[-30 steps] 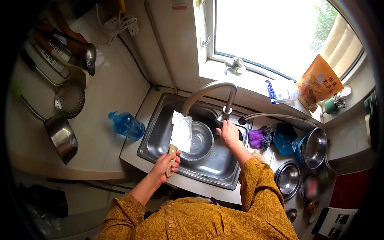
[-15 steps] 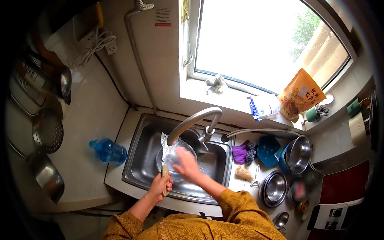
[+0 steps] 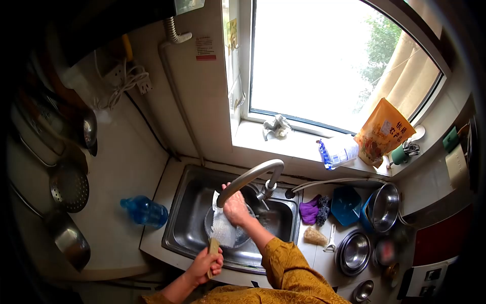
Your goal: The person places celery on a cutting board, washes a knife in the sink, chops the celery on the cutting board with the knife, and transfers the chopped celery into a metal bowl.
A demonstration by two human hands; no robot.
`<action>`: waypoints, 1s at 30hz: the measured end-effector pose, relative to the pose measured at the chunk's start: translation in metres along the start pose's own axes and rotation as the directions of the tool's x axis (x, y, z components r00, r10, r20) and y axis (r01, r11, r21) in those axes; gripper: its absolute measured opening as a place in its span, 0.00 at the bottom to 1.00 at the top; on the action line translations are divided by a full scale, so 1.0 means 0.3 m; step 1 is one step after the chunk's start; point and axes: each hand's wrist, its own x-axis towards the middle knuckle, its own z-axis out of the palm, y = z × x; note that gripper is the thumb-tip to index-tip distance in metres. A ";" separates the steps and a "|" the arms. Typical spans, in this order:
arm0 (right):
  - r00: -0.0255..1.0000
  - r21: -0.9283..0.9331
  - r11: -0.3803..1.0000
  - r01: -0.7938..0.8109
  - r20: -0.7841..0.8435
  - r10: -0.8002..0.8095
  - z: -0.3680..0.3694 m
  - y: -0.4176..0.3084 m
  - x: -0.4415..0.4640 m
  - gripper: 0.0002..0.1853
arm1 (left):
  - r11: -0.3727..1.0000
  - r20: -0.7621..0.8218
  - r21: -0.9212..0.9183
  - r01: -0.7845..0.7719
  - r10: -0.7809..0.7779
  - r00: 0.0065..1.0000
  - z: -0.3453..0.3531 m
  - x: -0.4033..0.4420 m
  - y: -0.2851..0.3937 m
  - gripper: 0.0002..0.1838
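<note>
My left hand (image 3: 205,264) is closed around the wooden handle of a knife (image 3: 213,248) at the sink's front edge. The knife's broad metal blade, with a jagged-looking edge, points away from me over a round bowl (image 3: 244,239) in the steel sink (image 3: 183,215). My right hand (image 3: 236,209) lies against the far part of the blade, its fingers stretched out and partly hidden by the curved faucet (image 3: 253,174). Water in the bowl looks frothy or rippled.
A blue plastic bottle (image 3: 146,212) stands left of the sink. On the right are a purple cloth (image 3: 309,210), a peeler (image 3: 330,238), a blue-green basin (image 3: 346,205) and stacked steel bowls (image 3: 354,253). Ladles and a skimmer (image 3: 69,186) hang at left.
My right hand has moved up along the blade, from beside it to against its far part. My left hand keeps hold of the knife. The camera view has shifted slightly.
</note>
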 end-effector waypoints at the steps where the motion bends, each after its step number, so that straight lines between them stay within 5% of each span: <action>1: 0.998 -0.038 0.999 -0.027 0.058 0.029 -0.021 0.043 0.006 0.32 | 1.000 0.025 -0.009 0.007 -0.007 1.000 0.006 -0.006 -0.010 0.10; 2: 0.983 -0.082 0.995 -0.053 0.169 0.067 -0.034 0.074 0.001 0.33 | 0.999 0.045 -0.034 0.022 -0.020 0.999 0.005 -0.004 -0.018 0.09; 6: 0.992 -0.131 0.985 -0.109 0.042 0.116 -0.013 0.040 -0.055 0.36 | 0.998 -0.034 0.064 0.012 -0.010 0.999 0.006 0.039 -0.025 0.10; 9: 0.995 0.022 0.997 0.079 0.054 -0.080 0.015 -0.014 -0.183 0.39 | 0.997 -0.025 0.064 0.031 -0.029 0.999 -0.040 0.081 0.000 0.10; 11: 0.981 -0.090 0.984 0.153 0.136 -0.140 -0.002 -0.080 -0.266 0.38 | 0.995 -0.071 0.098 0.000 0.006 0.997 -0.056 0.108 0.016 0.10; 12: 0.959 -0.001 0.960 0.279 0.059 -0.278 0.036 -0.060 -0.329 0.37 | 0.995 -0.044 0.100 -0.019 0.023 0.999 -0.088 0.131 0.018 0.09; 13: 0.956 0.130 0.970 0.207 0.182 -0.229 -0.015 -0.104 -0.355 0.37 | 0.995 -0.040 0.099 -0.018 0.022 0.999 -0.090 0.145 0.017 0.09; 15: 0.922 0.231 0.935 0.269 0.219 -0.319 -0.036 -0.095 -0.427 0.36 | 0.923 -0.175 0.354 -0.149 0.222 0.959 -0.092 0.175 0.011 0.10; 16: 0.946 0.260 0.937 0.234 0.162 -0.281 -0.068 -0.110 -0.443 0.37 | 0.792 -0.113 0.588 -0.166 0.284 0.952 -0.152 0.202 0.008 0.13; 17: 0.945 0.256 0.936 0.240 0.161 -0.286 -0.091 -0.136 -0.439 0.37 | 0.791 -0.110 0.587 -0.173 0.289 0.951 -0.196 0.228 -0.009 0.13; 18: 0.967 0.307 0.924 0.226 0.046 -0.252 -0.119 -0.164 -0.429 0.38 | 0.329 -0.018 0.930 -0.162 0.483 0.876 -0.185 0.225 -0.004 0.14; 19: 0.977 0.360 0.908 0.214 -0.066 -0.204 -0.135 -0.180 -0.418 0.38 | -0.229 0.166 0.973 -0.035 0.581 0.797 -0.146 0.201 0.009 0.16; 21: 0.931 0.341 0.873 0.348 -0.011 -0.366 -0.110 -0.201 -0.384 0.40 | -0.292 0.093 0.953 0.073 0.516 0.851 -0.067 0.162 0.042 0.17; 23: 0.911 0.519 0.802 0.295 0.100 -0.400 -0.044 -0.201 -0.360 0.42 | -0.494 0.036 0.865 0.087 0.234 0.971 -0.029 0.145 0.055 0.15; 30: 0.802 0.469 0.739 0.484 0.100 -0.589 -0.020 -0.157 -0.274 0.43 | -0.443 0.147 0.893 0.074 0.444 0.884 -0.075 0.116 0.000 0.13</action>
